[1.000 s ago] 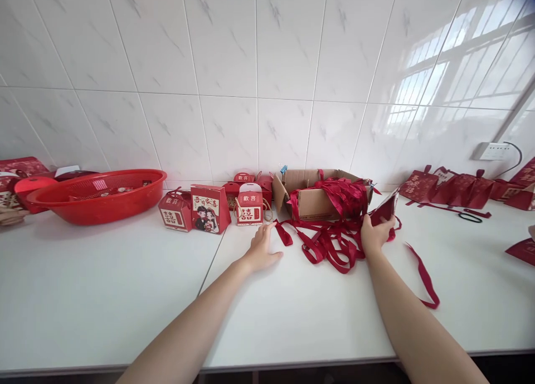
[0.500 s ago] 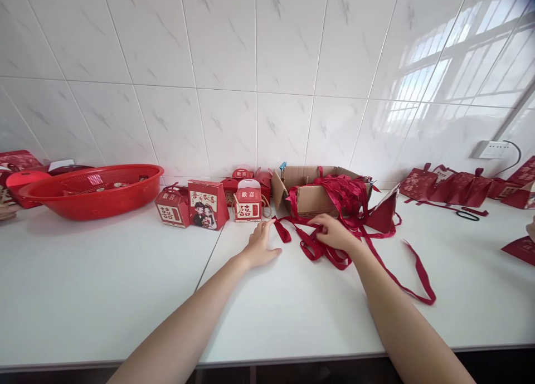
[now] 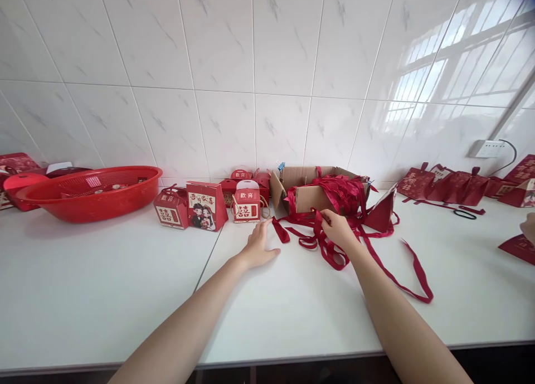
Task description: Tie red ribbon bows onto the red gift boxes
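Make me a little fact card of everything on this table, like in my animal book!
Right hand: pinching dark-red satin ribbon
Left hand: thumb spread, fingertips close to ribbon; touching or not, unclear
Behind the ribbon: open brown cardboard box with more ribbon
Beside that box, right: dark-red pointed paper box
Far left: red oval plastic basket
Between basket and cardboard box: red printed paper boxes
Far right edge: another person's hand
Surface: smooth white tabletop
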Motion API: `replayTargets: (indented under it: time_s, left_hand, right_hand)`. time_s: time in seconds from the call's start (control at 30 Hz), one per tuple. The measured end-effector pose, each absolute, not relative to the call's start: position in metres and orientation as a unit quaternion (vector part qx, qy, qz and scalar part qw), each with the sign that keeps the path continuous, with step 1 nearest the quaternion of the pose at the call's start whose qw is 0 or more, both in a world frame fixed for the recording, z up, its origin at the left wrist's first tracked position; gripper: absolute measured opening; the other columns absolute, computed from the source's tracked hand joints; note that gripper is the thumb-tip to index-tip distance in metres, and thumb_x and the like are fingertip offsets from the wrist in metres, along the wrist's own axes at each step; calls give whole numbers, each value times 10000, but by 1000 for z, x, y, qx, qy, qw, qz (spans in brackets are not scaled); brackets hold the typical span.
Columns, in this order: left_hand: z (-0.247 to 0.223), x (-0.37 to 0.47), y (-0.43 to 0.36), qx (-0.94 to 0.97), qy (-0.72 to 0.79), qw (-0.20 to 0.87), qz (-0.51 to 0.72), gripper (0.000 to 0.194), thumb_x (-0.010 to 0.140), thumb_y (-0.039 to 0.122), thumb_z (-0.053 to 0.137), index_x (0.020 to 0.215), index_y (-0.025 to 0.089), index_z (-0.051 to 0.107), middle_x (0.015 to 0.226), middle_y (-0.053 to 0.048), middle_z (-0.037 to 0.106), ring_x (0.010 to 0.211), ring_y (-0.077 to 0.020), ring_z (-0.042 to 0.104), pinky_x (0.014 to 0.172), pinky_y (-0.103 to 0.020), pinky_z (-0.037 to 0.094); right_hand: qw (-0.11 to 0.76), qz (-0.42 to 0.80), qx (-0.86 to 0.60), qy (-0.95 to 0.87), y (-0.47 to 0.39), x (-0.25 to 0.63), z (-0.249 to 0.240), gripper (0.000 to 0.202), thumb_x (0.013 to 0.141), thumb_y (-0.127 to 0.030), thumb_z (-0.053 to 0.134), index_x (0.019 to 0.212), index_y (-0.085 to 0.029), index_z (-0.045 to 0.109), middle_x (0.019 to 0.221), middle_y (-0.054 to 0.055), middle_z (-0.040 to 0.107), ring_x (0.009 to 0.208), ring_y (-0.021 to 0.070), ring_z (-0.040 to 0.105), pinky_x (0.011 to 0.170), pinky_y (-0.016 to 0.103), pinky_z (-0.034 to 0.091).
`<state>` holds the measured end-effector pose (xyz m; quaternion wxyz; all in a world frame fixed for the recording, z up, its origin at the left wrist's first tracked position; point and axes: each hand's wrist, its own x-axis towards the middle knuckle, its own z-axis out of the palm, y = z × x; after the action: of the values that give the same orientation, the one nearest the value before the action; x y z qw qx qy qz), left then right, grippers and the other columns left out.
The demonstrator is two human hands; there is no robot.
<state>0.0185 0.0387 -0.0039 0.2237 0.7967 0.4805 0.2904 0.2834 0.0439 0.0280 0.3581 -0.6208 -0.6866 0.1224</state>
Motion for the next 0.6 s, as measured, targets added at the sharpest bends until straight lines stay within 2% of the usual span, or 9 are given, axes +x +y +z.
replayTargets:
  time_s: [0.07,0.13,0.27,0.43,0.6]
  left_hand:
    - [-3,19,38,798,484,221,283,814,729,305,644,1401,242,188,1454,-165,254,1342,-340,306,1062,-545,284]
    - [-2,19,37,798,485,218,282,805,730,309,641,1398,232,198,1440,-166,269,1341,-338,310,1065,-538,286]
    - [-4,19,38,802,475,211,295,759,734,298,637,1379,240,242,1412,-149,305,1331,-323,319,1067,-533,296]
    - [-7,21,38,817,444,190,316,660,748,254,616,1334,237,313,1352,-133,357,1302,-288,341,1076,-506,308]
    - [-7,21,37,823,435,186,313,633,756,240,613,1324,258,335,1324,-119,377,1288,-283,350,1055,-491,346]
  right_hand:
    - [355,122,-616,-693,43,281,29,227,877,-311,407,944,-215,602,753,22,667,564,144,558,466,226,370]
    - [342,109,-614,-702,42,279,29,203,868,-274,419,933,-220,603,770,19,672,574,146,562,481,229,375]
    - [341,109,-583,-729,38,274,30,241,865,-202,407,977,-230,619,872,30,697,694,167,609,591,252,433]
    - [326,180,-482,-793,30,258,29,347,833,-121,398,1058,-244,633,1050,28,678,890,179,612,759,279,463]
    - [309,239,-432,-813,24,248,30,259,878,-229,406,1025,-208,618,931,34,665,794,167,584,690,279,460]
